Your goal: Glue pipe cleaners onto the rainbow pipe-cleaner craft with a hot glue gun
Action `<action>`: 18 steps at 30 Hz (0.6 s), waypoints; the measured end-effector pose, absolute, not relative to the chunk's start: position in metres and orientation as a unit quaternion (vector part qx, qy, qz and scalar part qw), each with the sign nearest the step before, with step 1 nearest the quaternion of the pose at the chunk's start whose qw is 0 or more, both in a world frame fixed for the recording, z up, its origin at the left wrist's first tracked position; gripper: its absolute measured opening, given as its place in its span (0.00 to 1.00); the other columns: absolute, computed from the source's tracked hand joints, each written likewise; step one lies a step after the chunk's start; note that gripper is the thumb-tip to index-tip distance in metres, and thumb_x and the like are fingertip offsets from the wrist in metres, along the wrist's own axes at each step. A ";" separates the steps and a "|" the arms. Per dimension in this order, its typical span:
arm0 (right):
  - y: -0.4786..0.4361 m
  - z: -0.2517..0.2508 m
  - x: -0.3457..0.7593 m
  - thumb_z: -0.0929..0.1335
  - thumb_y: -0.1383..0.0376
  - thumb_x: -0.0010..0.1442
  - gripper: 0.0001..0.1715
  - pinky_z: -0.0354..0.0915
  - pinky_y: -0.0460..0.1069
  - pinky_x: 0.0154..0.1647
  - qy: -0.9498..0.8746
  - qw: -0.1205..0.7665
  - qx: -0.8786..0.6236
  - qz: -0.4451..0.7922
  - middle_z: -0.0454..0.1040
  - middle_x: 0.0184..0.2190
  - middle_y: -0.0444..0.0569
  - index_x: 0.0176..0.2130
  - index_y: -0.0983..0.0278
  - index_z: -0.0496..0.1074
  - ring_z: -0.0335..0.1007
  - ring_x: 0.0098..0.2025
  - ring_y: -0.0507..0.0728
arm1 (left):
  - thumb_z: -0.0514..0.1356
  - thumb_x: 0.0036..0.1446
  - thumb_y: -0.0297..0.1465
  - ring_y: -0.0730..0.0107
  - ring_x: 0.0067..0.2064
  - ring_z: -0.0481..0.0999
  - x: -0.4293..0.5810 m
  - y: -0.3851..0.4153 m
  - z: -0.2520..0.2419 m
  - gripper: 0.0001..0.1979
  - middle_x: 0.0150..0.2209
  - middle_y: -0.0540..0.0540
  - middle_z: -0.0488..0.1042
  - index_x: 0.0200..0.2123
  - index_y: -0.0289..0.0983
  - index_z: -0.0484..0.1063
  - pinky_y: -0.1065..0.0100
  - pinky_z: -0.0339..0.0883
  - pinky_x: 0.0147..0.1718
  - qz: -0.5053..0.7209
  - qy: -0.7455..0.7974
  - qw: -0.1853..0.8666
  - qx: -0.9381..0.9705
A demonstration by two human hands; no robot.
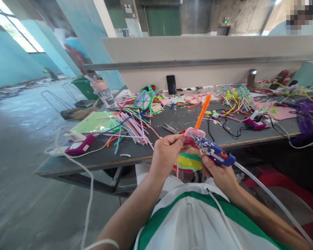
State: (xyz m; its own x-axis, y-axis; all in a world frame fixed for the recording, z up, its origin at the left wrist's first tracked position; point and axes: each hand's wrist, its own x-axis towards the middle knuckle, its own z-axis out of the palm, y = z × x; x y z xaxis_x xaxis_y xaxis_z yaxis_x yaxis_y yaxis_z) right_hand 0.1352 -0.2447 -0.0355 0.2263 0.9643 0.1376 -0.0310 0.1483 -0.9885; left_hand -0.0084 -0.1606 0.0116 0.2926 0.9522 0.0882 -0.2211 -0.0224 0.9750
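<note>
My right hand [216, 170] is wrapped round a blue hot glue gun [216, 152], its nozzle pointing up and left with a white glue stick trailing from the back. Between the fingertips of my left hand [168, 151] is the edge of a striped pipe cleaner craft [189, 162] in pink, yellow, green and red. An orange pipe cleaner [203, 110] sticks up behind the craft's pink top. The gun's nozzle is at that pink part; whether it touches cannot be made out. A pink strand hangs below my left fingers.
Scissors [169, 128] lie on the dark table [156, 149] just beyond my hands. Loose pipe cleaners [134, 126] are heaped to the left, near a purple power strip [80, 145]. A phone [171, 84] leans at the back. Cords [90, 194] cross the left side; a water bottle [106, 95] stands there.
</note>
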 end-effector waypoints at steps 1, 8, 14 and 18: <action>-0.245 -0.037 0.136 0.68 0.52 0.57 0.19 0.56 0.47 0.19 -0.461 0.600 -0.502 0.419 0.59 0.12 0.38 0.25 0.62 0.66 0.56 0.16 0.49 | 0.66 0.49 0.37 0.67 0.31 0.80 -0.009 -0.161 0.011 0.15 0.28 0.45 0.80 0.37 0.32 0.79 0.67 0.77 0.37 0.484 0.349 0.606 0.526; -0.243 -0.038 0.136 0.67 0.51 0.58 0.19 0.55 0.47 0.20 -0.466 0.594 -0.517 0.403 0.60 0.12 0.38 0.26 0.62 0.65 0.57 0.16 0.49 | 0.66 0.49 0.37 0.66 0.31 0.81 -0.008 -0.161 0.011 0.15 0.30 0.45 0.81 0.37 0.32 0.79 0.66 0.77 0.37 0.482 0.347 0.609 0.525; -0.241 -0.039 0.136 0.68 0.50 0.56 0.20 0.53 0.47 0.19 -0.454 0.590 -0.544 0.387 0.61 0.12 0.38 0.25 0.62 0.66 0.56 0.16 0.49 | 0.65 0.51 0.37 0.66 0.31 0.81 -0.008 -0.160 0.006 0.14 0.29 0.46 0.81 0.38 0.32 0.79 0.65 0.77 0.37 0.485 0.347 0.597 0.537; -0.240 -0.040 0.137 0.68 0.50 0.56 0.19 0.53 0.47 0.19 -0.454 0.596 -0.543 0.380 0.61 0.12 0.38 0.26 0.63 0.66 0.57 0.16 0.49 | 0.65 0.50 0.36 0.68 0.30 0.80 -0.008 -0.159 0.006 0.13 0.28 0.47 0.80 0.37 0.33 0.79 0.68 0.77 0.35 0.483 0.345 0.602 0.534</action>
